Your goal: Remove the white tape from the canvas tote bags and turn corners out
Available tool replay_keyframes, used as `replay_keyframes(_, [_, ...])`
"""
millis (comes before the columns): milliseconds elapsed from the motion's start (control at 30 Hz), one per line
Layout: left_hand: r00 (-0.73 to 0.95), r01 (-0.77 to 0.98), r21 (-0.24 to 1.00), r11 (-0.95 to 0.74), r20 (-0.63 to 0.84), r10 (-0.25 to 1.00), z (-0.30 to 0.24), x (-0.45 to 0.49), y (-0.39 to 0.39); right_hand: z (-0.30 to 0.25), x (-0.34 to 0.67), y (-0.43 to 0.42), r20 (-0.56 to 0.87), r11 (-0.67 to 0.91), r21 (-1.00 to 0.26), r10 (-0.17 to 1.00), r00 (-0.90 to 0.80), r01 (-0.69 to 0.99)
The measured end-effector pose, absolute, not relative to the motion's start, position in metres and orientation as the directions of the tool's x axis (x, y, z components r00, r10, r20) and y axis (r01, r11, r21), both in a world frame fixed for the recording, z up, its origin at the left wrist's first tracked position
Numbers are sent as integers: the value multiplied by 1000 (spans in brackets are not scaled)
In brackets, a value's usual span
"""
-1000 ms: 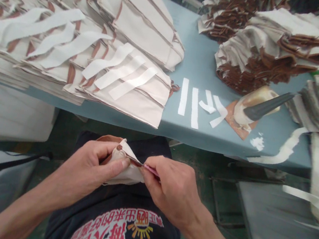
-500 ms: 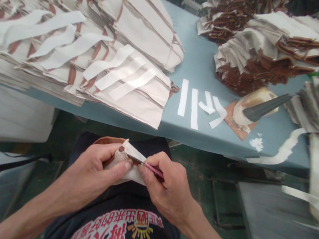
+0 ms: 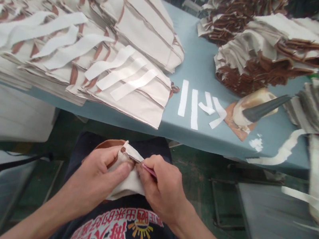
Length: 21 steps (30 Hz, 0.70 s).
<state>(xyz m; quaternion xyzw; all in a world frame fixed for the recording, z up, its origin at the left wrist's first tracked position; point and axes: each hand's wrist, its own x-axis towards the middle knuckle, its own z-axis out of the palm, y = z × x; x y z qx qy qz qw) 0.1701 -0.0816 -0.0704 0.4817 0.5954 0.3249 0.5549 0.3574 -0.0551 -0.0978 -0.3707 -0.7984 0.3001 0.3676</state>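
Observation:
Over my lap, my left hand (image 3: 99, 172) is closed on a cream piece with brown edges (image 3: 128, 183), thumb on top and fingers behind it. My right hand (image 3: 163, 187) pinches a slim pink-handled tool (image 3: 149, 170) close to the edge of that piece. The tool's tip is hidden among the fingers and the folded edge, so its kind cannot be told. A brown band of the piece curves out above the left fingers.
On the blue-grey table (image 3: 172, 131) lie stitched cream pieces (image 3: 150, 25) with white strips (image 3: 134, 85) across them. More strips (image 3: 183, 99), a glue-smeared container (image 3: 242, 104) with a dark, tapered handle, and brown-and-cream stacks (image 3: 253, 61) stand farther right.
The piece has shifted slightly, showing more of its cream side below the fingers. The tool's metal part, visible before, is now hidden at the edge. Both hands keep their grips.

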Motion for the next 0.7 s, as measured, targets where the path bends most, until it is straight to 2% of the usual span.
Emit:
replay_keyframes(67, [59, 225, 920, 320, -341, 938, -70, 172, -81, -102, 355, -56, 464, 626, -685, 769, -440, 373])
replay_keyframes(100, [52, 227, 922, 313, -333, 942, -69, 173, -81, -102, 354, -56, 460, 615, -696, 778, -427, 370])
replay_keyframes(233, [25, 237, 926, 293, -307, 951, -71, 177, -82, -102, 352, -58, 273, 429, -814, 878, -394, 392])
replay_keyframes(400, [-7, 266, 925, 271, -280, 960, -79, 180, -81, -112, 352, -54, 444, 627, -643, 774, -452, 440])
replay_keyframes(433, [-12, 279, 926, 256, -263, 965, -80, 180, -81, -113, 353, -52, 443, 633, -643, 767, -465, 430])
replay_keyframes(500, [-12, 325, 922, 209, -217, 976, -81, 180, -83, -110, 355, -48, 345, 549, -739, 806, -481, 391])
replay_keyframes(567, [-12, 383, 911, 155, -163, 987, -81, 179, -86, -103, 356, -45, 159, 355, -872, 856, -491, 336])
replay_keyframes(633, [-5, 422, 898, 127, -138, 990, -81, 178, -88, -97, 356, -44, 13, 175, -940, 876, -483, 292])
replay_keyframes(700, [-8, 444, 888, 118, -128, 992, -83, 177, -88, -95, 353, -44, 23, 182, -938, 881, -472, 295])
